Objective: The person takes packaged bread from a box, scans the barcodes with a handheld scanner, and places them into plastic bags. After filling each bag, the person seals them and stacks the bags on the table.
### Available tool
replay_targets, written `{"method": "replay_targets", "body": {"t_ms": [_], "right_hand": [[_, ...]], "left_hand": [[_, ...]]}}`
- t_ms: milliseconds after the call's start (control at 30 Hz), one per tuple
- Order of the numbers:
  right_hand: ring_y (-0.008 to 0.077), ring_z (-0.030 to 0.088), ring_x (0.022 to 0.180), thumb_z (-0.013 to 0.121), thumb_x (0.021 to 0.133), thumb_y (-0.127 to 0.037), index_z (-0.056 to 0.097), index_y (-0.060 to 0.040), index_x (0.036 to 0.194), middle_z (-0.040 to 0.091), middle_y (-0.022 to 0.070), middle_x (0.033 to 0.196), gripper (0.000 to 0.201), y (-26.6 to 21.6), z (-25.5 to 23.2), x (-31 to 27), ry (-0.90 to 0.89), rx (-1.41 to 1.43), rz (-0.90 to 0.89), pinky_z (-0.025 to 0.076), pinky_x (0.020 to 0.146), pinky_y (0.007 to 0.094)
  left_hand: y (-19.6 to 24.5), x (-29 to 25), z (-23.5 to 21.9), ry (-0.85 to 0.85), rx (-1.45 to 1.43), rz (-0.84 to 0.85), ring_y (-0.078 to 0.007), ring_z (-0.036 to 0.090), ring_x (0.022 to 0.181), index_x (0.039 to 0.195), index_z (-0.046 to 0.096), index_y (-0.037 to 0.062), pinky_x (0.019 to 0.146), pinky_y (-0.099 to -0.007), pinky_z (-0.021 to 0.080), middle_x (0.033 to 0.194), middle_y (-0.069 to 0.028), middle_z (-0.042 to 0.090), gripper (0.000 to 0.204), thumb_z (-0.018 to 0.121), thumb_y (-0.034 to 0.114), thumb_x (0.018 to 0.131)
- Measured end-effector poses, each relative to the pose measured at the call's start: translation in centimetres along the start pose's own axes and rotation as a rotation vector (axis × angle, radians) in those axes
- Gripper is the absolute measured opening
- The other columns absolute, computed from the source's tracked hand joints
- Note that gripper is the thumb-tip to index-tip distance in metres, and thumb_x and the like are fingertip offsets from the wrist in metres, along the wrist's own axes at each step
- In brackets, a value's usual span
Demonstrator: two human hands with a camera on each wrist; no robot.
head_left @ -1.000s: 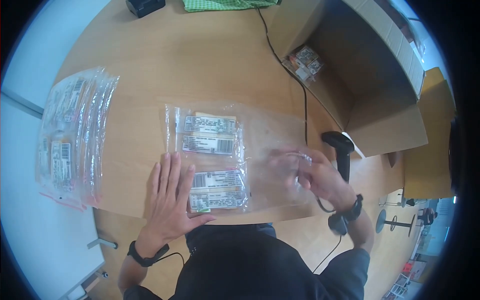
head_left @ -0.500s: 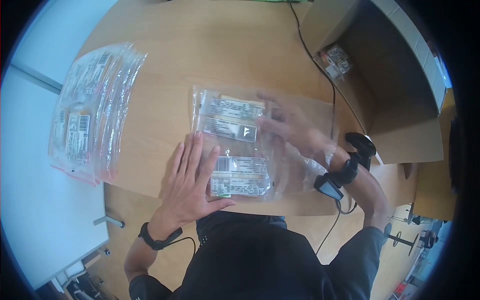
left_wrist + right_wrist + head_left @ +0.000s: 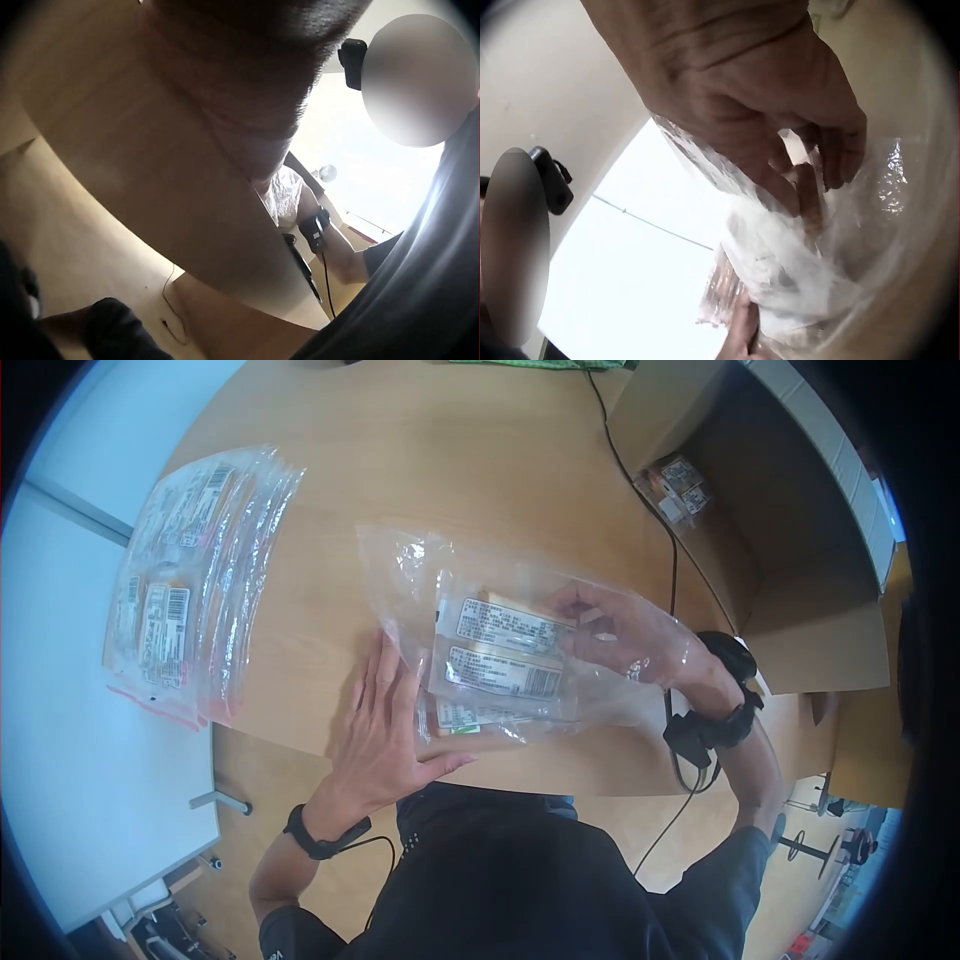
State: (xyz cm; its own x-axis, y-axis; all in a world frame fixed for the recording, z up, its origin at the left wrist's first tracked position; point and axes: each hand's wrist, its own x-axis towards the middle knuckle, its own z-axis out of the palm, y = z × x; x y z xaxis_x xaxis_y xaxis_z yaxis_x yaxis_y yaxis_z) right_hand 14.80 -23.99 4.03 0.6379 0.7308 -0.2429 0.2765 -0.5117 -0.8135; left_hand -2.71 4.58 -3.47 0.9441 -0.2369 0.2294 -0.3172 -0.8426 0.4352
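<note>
In the head view a clear plastic bag [image 3: 405, 565] lies on the table, its film lifted and creased. Inside show flat packets with white printed labels; the upper packet [image 3: 510, 650] is slanted and overlaps the lower packet [image 3: 460, 715], which is partly hidden. Seen through the film, my right hand [image 3: 640, 640] pinches the upper packet at its right end with curled fingers and thumb. In the right wrist view, film [image 3: 787, 262] bunches around those fingers. My left hand [image 3: 375, 725] rests with straight fingers along the bag's left edge.
Several bagged packets [image 3: 180, 590] lie stacked at the left. A cardboard box [image 3: 800, 560] stands open on its side at the right, with a small packet [image 3: 680, 490] inside. A black cable [image 3: 620, 460] runs past it to a black handheld device [image 3: 730, 650].
My right hand reached left over the bag, went under its film and drew the upper packet down over the lower one. The film lifted and spread left. My left hand stayed at the bag's edge.
</note>
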Motion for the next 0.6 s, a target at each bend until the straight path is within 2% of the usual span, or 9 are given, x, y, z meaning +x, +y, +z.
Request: {"method": "replay_targets", "body": {"t_ms": [33, 167, 267, 333, 367, 433, 467, 533, 600], "right_hand": [[0.0118, 0.063, 0.103, 0.067, 0.102, -0.022, 0.059, 0.0007, 0.131, 0.065, 0.0069, 0.119, 0.038, -0.1, -0.4, 0.1, -0.058, 0.074, 0.028, 0.053, 0.087, 0.0297], [0.0165, 0.063, 0.096, 0.067, 0.102, -0.03, 0.06, -0.0024, 0.126, 0.067, 0.0102, 0.111, 0.037, 1.7, -0.5, 0.6, -0.152, 0.237, 0.07, 0.053, 0.088, 0.0333], [0.015, 0.062, 0.096, 0.066, 0.103, -0.036, 0.059, -0.0019, 0.128, 0.067, 0.0101, 0.113, 0.043, 1.3, -0.4, 0.8, -0.249, 0.343, 0.076, 0.053, 0.083, 0.032], [0.0175, 0.063, 0.094, 0.07, 0.099, -0.046, 0.061, 0.0003, 0.126, 0.066, 0.0107, 0.109, 0.055, -1.2, 0.6, 0.6, -0.189, 0.319, 0.199, 0.053, 0.08, 0.0341], [0.0175, 0.063, 0.094, 0.07, 0.099, -0.046, 0.061, 0.0003, 0.126, 0.066, 0.0107, 0.109, 0.055, -1.7, 0.9, 0.7, -0.18, 0.322, 0.195, 0.053, 0.08, 0.0341], [0.0223, 0.063, 0.094, 0.074, 0.093, -0.054, 0.063, 0.0013, 0.123, 0.065, 0.0132, 0.106, 0.064, -2.3, 1.2, 0.8, -0.249, 0.094, 0.137, 0.053, 0.081, 0.0372], [0.0223, 0.063, 0.094, 0.074, 0.093, -0.054, 0.063, 0.0013, 0.123, 0.065, 0.0132, 0.106, 0.064, -1.8, 1.5, 0.9, -0.246, 0.094, 0.131, 0.053, 0.081, 0.0372], [0.0238, 0.062, 0.106, 0.074, 0.094, -0.042, 0.057, 0.0028, 0.137, 0.064, 0.0162, 0.115, 0.065, -0.7, 2.5, 1.1, -0.248, -0.08, -0.024, 0.05, 0.093, 0.0364], [0.0255, 0.063, 0.107, 0.074, 0.094, -0.042, 0.056, 0.0022, 0.139, 0.065, 0.0174, 0.117, 0.065, -1.3, 2.5, 0.6, -0.242, -0.11, -0.006, 0.05, 0.094, 0.0369]], "left_hand": [[0.0, 0.0, 0.0, 0.02, -0.024, -0.01, -0.0556, 0.02, 0.152, 0.156, 0.025, -0.0054, 0.123, -0.061, 0.023, 0.163, -0.0391, 0.018, 0.117, 0.077, 0.066, 0.081], [-0.6, -0.2, 0.9, 0.089, -0.128, -0.003, -0.056, 0.019, 0.153, 0.158, 0.021, -0.002, 0.122, -0.0616, 0.025, 0.164, -0.0399, 0.014, 0.117, 0.085, 0.056, 0.079], [-0.7, 0.0, 0.9, 0.163, -0.134, 0.047, -0.0504, 0.021, 0.155, 0.158, 0.018, -0.0003, 0.124, -0.055, 0.026, 0.164, -0.0388, 0.014, 0.12, 0.089, 0.052, 0.076], [-0.7, 0.1, 0.6, 0.118, -0.123, 0.05, -0.0507, 0.021, 0.154, 0.157, 0.019, 0.0004, 0.124, -0.0548, 0.028, 0.165, -0.0398, 0.012, 0.118, 0.091, 0.046, 0.076], [-0.7, 0.1, 0.7, 0.117, -0.117, 0.058, -0.0507, 0.021, 0.154, 0.157, 0.019, 0.0004, 0.124, -0.0548, 0.028, 0.165, -0.0398, 0.012, 0.118, 0.091, 0.046, 0.076], [-1.0, -0.1, 0.9, 0.159, -0.198, 0.101, -0.0551, 0.018, 0.153, 0.161, 0.015, 0.0054, 0.123, -0.0611, 0.025, 0.165, -0.039, 0.012, 0.122, 0.093, 0.037, 0.074], [-1.2, -0.1, 0.9, 0.16, -0.191, 0.104, -0.0551, 0.018, 0.153, 0.161, 0.015, 0.0054, 0.123, -0.0611, 0.025, 0.165, -0.039, 0.012, 0.122, 0.093, 0.037, 0.074], [-1.3, -0.2, 0.9, 0.116, -0.24, 0.05, -0.0542, 0.019, 0.153, 0.162, 0.013, 0.0052, 0.123, -0.0596, 0.025, 0.166, -0.0365, 0.012, 0.125, 0.095, 0.03, 0.072], [-1.1, -0.6, 0.6, 0.073, -0.264, -0.011, -0.0506, 0.02, 0.154, 0.163, 0.012, 0.0043, 0.123, -0.0578, 0.027, 0.168, -0.0336, 0.011, 0.125, 0.094, 0.029, 0.073]]}}
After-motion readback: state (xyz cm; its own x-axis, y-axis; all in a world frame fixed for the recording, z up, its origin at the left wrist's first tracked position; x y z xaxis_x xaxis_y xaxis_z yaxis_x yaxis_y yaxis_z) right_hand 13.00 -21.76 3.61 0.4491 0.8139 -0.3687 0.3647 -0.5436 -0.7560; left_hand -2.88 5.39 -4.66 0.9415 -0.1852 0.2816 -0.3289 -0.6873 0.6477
